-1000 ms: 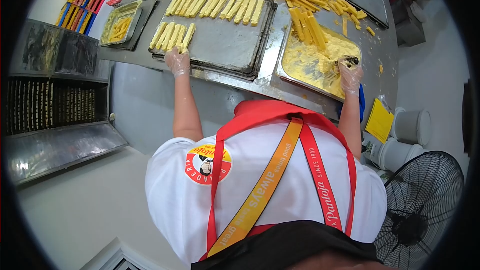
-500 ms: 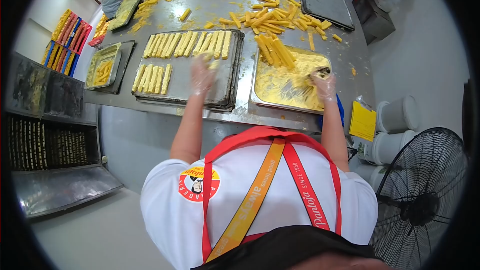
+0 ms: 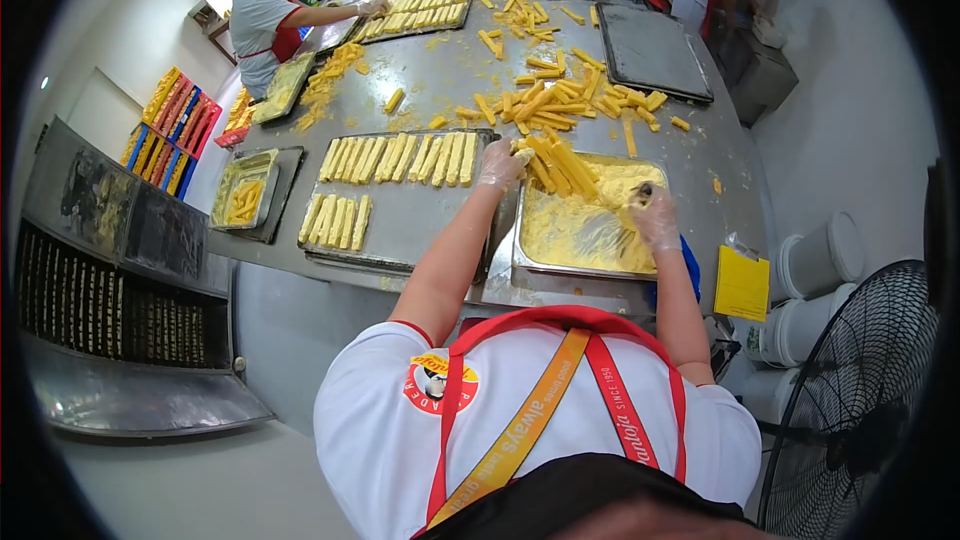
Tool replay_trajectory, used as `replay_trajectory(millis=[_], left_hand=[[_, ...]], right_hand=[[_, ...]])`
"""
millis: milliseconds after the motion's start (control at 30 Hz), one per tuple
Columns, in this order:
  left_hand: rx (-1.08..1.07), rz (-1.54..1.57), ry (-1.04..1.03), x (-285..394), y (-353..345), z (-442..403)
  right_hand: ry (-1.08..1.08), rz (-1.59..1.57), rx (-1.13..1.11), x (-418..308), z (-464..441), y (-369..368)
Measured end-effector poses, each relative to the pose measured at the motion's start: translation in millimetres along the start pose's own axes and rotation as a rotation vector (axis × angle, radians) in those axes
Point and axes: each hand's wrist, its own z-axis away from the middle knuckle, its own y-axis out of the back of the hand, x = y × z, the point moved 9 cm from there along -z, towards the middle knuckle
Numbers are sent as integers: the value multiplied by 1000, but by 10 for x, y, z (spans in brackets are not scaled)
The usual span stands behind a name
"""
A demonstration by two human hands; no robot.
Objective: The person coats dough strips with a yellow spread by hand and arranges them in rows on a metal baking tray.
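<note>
My left hand, in a clear glove, is at the upper left corner of a metal pan, its fingertips beside the plain yellow sticks lying there. Whether it grips one is hard to make out. My gloved right hand is closed on a dark-handled tool over the pale yellow cream in the pan; the tool's lower end is hidden. Left of the pan, a dark baking tray holds a long row of coated sticks and a shorter row nearer me.
Loose yellow sticks are heaped behind the pan. A dark tray lies at the back right, a small pan at the left. A co-worker reaches over another tray; a second person stands back right. A fan is at right.
My left hand went from the near row on the baking tray, across the tray, to the sticks at the pan. My right hand stays at the pan with the tool. The view has tilted up.
</note>
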Motion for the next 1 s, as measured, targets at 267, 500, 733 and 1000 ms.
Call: replay_trajectory(millis=[267, 500, 733, 1000], left_hand=[[-121, 551, 48, 183, 78, 611], [-354, 512, 131, 621, -195, 1145], [-144, -191, -271, 591, -544, 1197], [-129, -290, -271, 630, -646, 1208]], right_hand=[[-199, -116, -108, 220, -15, 17], [-184, -396, -782, -15, 405, -247], [-79, -4, 13, 256, -27, 222], [-408, -626, -137, 254, 136, -147]])
